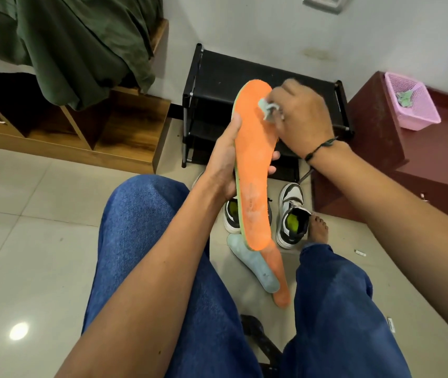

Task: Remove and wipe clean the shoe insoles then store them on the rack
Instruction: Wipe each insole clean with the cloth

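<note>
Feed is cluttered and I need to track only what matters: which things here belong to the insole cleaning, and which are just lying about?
Job:
- orange foam insole in left hand
- pale wiping cloth in right hand
- two insoles on the floor
- black-and-white sneakers
- black shoe rack

Lying about:
- pink plastic basket
- green blanket
- maroon cabinet

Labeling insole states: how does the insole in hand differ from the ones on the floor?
The held insole is off the floor, gripped at mid-length by the left hand while the right hand presses a small cloth on its toe end. The floor insoles lie untouched on the tiles, overlapping. The held insole shows its full orange face; of the floor insoles, one shows a pale grey-green face, the other orange. All are out of the shoes, none on the rack.
</note>
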The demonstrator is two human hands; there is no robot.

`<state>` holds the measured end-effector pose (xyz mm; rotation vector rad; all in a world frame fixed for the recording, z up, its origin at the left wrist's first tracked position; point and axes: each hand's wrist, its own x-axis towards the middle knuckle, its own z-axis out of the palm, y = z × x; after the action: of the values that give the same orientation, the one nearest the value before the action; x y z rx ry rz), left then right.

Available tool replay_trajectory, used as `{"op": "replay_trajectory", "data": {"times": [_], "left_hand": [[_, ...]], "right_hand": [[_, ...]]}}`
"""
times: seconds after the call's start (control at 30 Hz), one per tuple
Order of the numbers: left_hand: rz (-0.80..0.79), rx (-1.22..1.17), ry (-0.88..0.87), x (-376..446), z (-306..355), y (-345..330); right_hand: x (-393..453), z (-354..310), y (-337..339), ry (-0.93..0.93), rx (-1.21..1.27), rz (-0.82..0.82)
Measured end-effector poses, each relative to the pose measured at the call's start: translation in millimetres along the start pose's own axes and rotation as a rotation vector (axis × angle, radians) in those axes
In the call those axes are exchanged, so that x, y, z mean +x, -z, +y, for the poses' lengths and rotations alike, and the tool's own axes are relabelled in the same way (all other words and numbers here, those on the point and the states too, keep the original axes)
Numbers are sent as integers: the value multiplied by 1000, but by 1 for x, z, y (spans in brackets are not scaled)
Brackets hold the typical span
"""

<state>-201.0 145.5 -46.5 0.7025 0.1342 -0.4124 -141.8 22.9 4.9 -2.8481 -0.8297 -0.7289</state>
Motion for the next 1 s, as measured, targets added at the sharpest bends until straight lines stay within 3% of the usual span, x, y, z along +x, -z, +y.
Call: {"op": "replay_trajectory", "data": {"times": [0.17, 0.37, 0.47, 0.57, 0.67, 0.8, 1.0], "left_hand": [[64, 2, -1, -5, -6, 0], [64, -135, -37, -2, -7, 6], [52, -95, -24, 0, -8, 9], [38, -9, -14, -2, -6, 8], [69, 33, -61, -2, -5, 4], [-39, 2, -39, -2, -2, 0], [-36, -77, -14, -3, -2, 4]], "right_hand": [[-31, -23, -23, -32, 43, -111], [-66, -50, -21, -108, 278, -40], [-77, -51, -19, -146, 416, -30], [-83, -42, -10, -115, 513, -132], [-73, -26, 7, -32, 437, -155], [-34, 4, 14, -172, 242, 7], [-16, 9, -8, -128, 76, -100]]}}
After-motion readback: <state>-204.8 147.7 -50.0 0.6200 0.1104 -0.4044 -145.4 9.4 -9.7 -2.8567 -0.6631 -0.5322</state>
